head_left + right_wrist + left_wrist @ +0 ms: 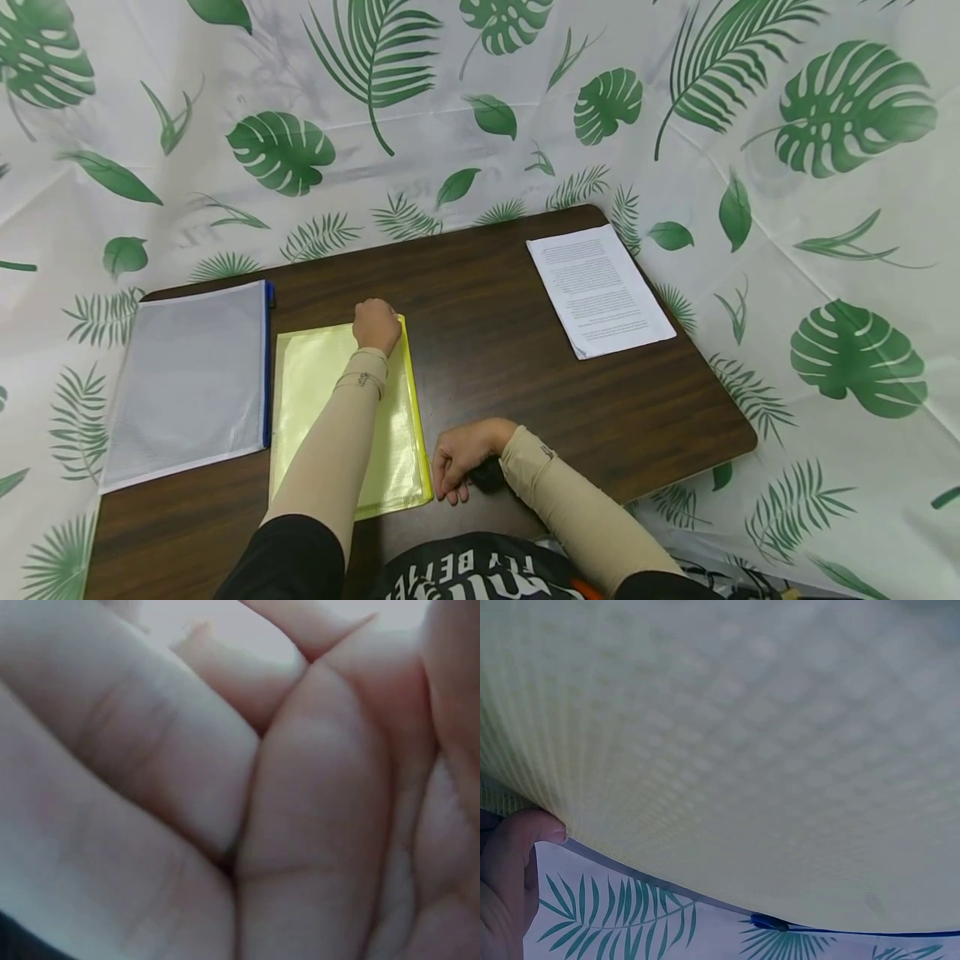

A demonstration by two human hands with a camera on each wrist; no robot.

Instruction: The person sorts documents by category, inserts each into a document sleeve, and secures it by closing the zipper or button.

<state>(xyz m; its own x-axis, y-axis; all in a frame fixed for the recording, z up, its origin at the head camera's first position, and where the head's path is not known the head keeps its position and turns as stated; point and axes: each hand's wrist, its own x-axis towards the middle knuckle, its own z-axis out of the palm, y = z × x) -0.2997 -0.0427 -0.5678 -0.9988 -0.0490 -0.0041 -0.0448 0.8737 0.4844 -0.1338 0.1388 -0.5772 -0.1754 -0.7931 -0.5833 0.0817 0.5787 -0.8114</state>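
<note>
A translucent yellow zip pouch (397, 433) lies on the table, its bright yellow zipper edge along the right side. At its upper right corner my left hand (377, 323) grips the edge. In the left wrist view the thumb (540, 825) pinches the meshed sheet, which bulges up close to the camera. My right hand (463, 454) is at the pouch's lower right corner, fingers curled and fingertips right at the zipper end. Only the curled fingers (315, 802) fill the right wrist view, and what they pinch is hidden there.
A clear zip pouch with a blue zipper (195, 383) lies to the left, overhanging the table's left edge. Printed sheets of paper (603, 292) lie at the back right of the dark wooden table (495, 333). Leaf-patterned sheeting (525, 125) surrounds the table.
</note>
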